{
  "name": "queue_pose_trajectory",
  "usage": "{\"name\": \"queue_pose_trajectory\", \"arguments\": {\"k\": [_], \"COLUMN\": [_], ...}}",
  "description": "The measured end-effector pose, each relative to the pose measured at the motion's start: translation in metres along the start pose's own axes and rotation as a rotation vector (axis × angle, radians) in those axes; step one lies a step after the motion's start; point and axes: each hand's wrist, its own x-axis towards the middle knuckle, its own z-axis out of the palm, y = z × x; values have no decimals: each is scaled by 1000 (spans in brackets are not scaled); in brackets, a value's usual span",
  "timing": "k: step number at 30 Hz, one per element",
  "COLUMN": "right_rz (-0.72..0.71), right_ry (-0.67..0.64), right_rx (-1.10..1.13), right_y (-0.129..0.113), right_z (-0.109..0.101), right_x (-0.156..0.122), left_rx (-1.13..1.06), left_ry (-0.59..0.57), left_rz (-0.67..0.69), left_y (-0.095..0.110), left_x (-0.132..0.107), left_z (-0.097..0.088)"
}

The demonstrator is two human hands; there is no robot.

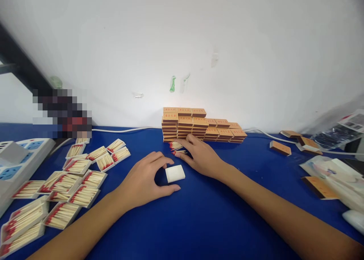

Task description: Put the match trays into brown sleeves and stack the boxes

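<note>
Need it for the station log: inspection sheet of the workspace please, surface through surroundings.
Surface: blue tabletop, pale wall behind.
Job's things: small white tray, which way up unclear; loose matches; match-filled trays, left; matchbox stack, back.
Clutter: scattered matchboxes and plastic packaging, right.
Hands: left hand open around the white tray, contact unclear; right hand at the loose matches, grip unclear.
Cables: white cable, along the wall.
Surroundings: green scrap on the wall; power strip, left.
</note>
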Motion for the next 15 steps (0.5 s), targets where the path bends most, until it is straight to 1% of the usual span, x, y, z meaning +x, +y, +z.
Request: {"name": "queue_pose_trajectory", "arguments": {"k": [15], "right_rz": [14], "right_ry": [16], "right_rx": [72], "right_y": [0], "right_z": [2], "right_x": [1], "left_rx": [-29], "left_ry": [-30], "left_rz": [15], "left_y": [1], "left_x": [0], "left_z": [0]}}
